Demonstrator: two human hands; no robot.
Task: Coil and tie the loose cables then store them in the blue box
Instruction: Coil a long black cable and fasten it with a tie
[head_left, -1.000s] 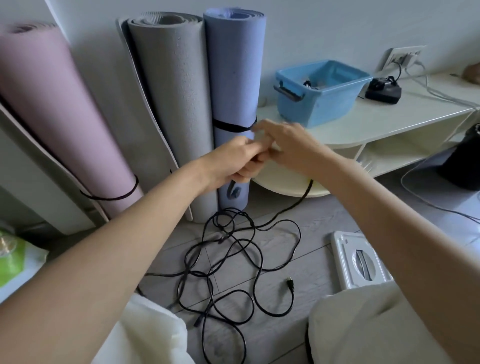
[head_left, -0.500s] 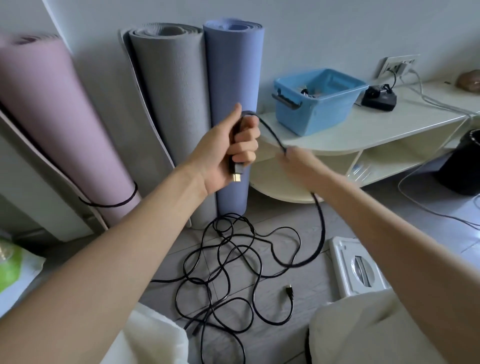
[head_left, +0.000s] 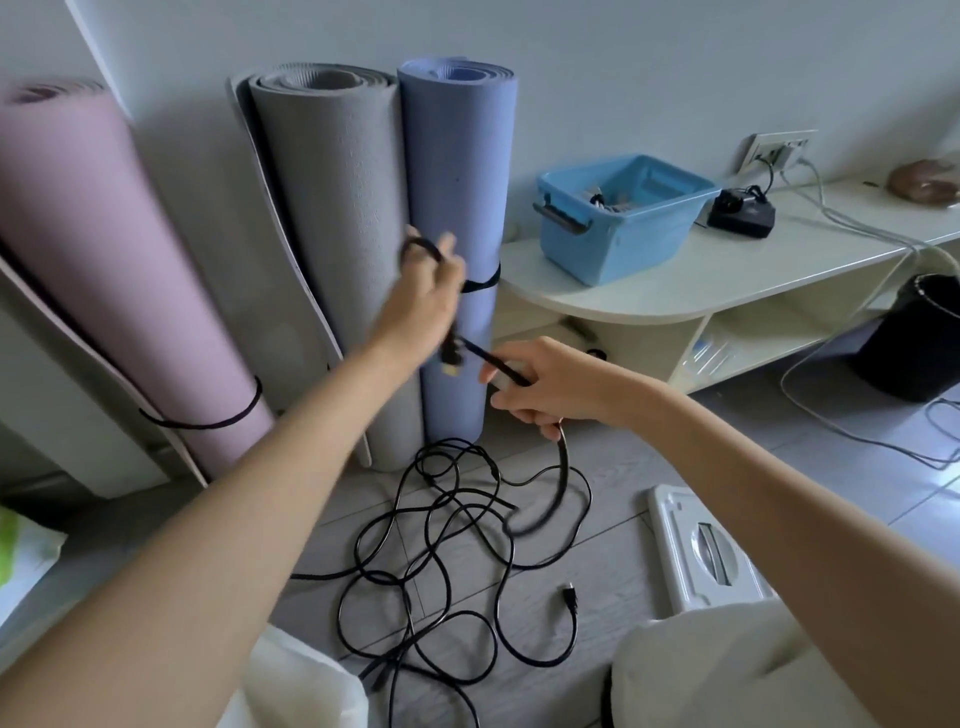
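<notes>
- Your left hand (head_left: 421, 306) is raised in front of the mats, its grip wrapped round the black cable (head_left: 457, 525); a loop of it curls over the fingers at the top and the plug (head_left: 451, 358) hangs just below the palm.
- Your right hand (head_left: 545, 387) sits lower and to the right, its grip pinching the same cable a short way along from the plug. The cable runs taut between your two hands.
- From under your right hand the cable drops to the floor (head_left: 623, 561) and joins a loose tangle lying in front of the mats. One free plug end (head_left: 570, 593) lies on the floor to the right of the tangle.
- The blue box (head_left: 618, 218) stands on the pale worktop (head_left: 727, 270), well apart from your hands, up and to the right. Some coiled cable already shows inside it.
- Three rolled mats lean on the wall: pink (head_left: 98, 270), grey (head_left: 337, 234) and blue (head_left: 457, 208), the pink and blue ones banded with black ties.
- A black adapter (head_left: 740, 214) sits on the worktop just right of the box, wired to a wall socket (head_left: 779, 150).
</notes>
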